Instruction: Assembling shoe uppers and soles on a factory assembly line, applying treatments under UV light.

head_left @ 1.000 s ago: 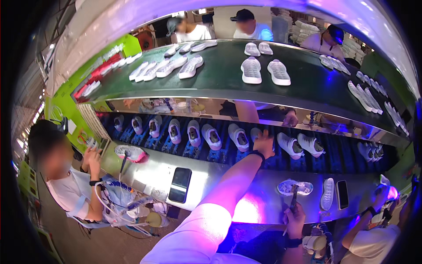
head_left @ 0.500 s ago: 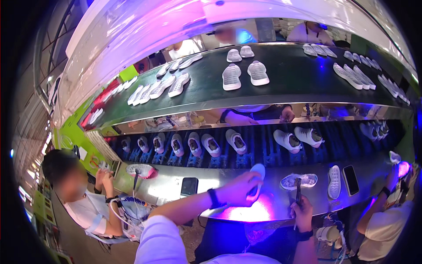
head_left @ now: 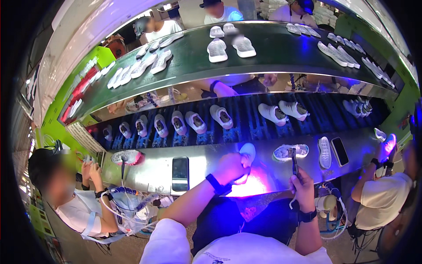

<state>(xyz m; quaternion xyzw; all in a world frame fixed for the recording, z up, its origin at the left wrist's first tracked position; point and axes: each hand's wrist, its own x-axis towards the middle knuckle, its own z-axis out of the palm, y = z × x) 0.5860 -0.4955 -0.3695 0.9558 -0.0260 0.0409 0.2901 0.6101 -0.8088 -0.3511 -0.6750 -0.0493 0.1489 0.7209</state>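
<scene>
In the head view, holds a pale shoe in the left hand near the middle of the frame, low over the bench, just above a glaring pink-white patch of light; cannot tell from this angle whether touching the metal. Has the grip of that hand curled round the lower part of the shoe, with only a rounded end in sight above the fingers. At center right, has the grip of the right hand closed about the handle of a dark brush-like tool, pointed up the frame with tip over a white sole on the bench; cannot tell whether pressed to the surface. Judging by this, seems to be at the point of bringing shoe and tool into working reach, with no sign of applying tool to shoe yet. Looks to call next for a steady left wrist, a turn of the shoe toward the tool side, and a clean lift of the tip over the sole's rim. Reaches in with the left forearm slanting up and rightward from the lower middle, back of hand toward the camera; raises the right forearm nearly upright from the lower right, bent a little leftward at the wrist, thumb side inward.
</scene>
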